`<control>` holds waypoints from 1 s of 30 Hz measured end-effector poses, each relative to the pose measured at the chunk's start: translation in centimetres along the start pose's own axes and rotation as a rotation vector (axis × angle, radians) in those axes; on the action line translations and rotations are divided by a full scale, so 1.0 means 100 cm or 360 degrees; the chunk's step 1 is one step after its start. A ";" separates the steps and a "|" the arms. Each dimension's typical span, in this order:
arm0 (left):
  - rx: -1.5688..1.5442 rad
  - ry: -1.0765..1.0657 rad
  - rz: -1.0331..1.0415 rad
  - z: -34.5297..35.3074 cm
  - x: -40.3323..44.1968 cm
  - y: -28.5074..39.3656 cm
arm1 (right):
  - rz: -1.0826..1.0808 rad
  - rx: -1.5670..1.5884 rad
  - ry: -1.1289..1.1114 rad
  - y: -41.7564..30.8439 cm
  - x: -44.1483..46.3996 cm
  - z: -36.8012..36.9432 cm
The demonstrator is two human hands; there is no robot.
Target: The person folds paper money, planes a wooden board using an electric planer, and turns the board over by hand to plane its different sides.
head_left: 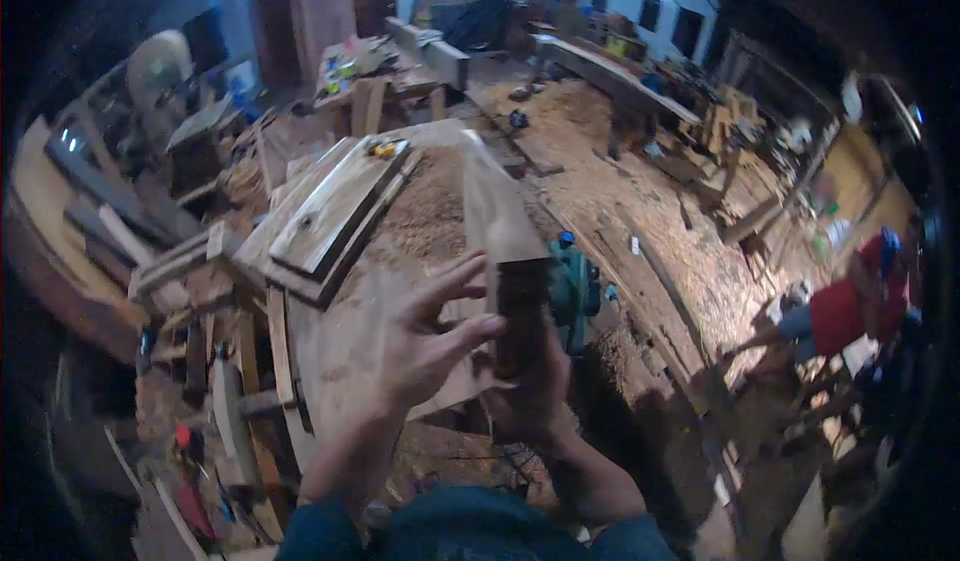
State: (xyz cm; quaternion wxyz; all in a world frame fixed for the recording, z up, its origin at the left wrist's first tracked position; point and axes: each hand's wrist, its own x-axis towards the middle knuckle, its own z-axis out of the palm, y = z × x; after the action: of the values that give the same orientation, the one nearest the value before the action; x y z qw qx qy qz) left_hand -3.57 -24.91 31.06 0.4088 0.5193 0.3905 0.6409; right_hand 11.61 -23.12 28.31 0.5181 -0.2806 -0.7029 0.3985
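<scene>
A long piece of wood [497, 206] points away from me, its near end dark and in shadow. My right hand [535, 386] is wrapped around that near end from below and the right side. My left hand [428, 336] is on the other side with fingers spread, its fingertips at the wood's left side; whether they touch it I cannot tell. Just right of the wood is a green power tool [572, 296], partly hidden behind it. Below my hands lies a dusty work surface [350, 351].
Stacked boards [335, 216] lie ahead on the left, with a small yellow tool [383, 148] on top. Sawdust [570, 121] covers much of the floor. A person in red [845, 306] is at the right. Wooden frames [190, 271] stand at left, near a fan [160, 66].
</scene>
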 end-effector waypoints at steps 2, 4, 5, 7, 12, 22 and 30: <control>-0.0027 0.0018 0.0042 -0.004 -0.002 -0.003 | -0.0128 -0.0045 0.0055 0.008 -0.002 0.003; -0.0148 0.0047 0.0016 -0.004 -0.004 -0.004 | -0.0232 -0.0200 0.0165 0.005 -0.002 0.005; -0.0141 0.0043 0.0025 -0.005 -0.004 -0.007 | -0.0280 -0.0306 0.0211 0.004 -0.002 0.005; -0.0133 0.0065 0.0053 -0.008 -0.006 -0.012 | -0.0331 -0.0245 0.0187 0.015 -0.003 0.005; -0.0143 0.0056 0.0028 -0.005 -0.008 -0.008 | -0.0377 -0.0342 0.0221 0.013 -0.001 0.003; 0.0425 0.0252 -0.0475 -0.006 0.064 -0.097 | 0.0179 -0.0333 -0.0371 0.103 -0.162 -0.007; 0.0336 0.0335 -0.0244 -0.025 0.083 -0.170 | -0.0045 -0.0265 -0.0402 0.151 -0.216 -0.020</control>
State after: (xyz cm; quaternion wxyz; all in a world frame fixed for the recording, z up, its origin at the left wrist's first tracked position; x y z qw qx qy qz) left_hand -5.09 -11.22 17.80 0.3563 0.4580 0.5348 0.6142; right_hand 19.85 -32.10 4.87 0.4061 -0.2602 -0.7970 0.3637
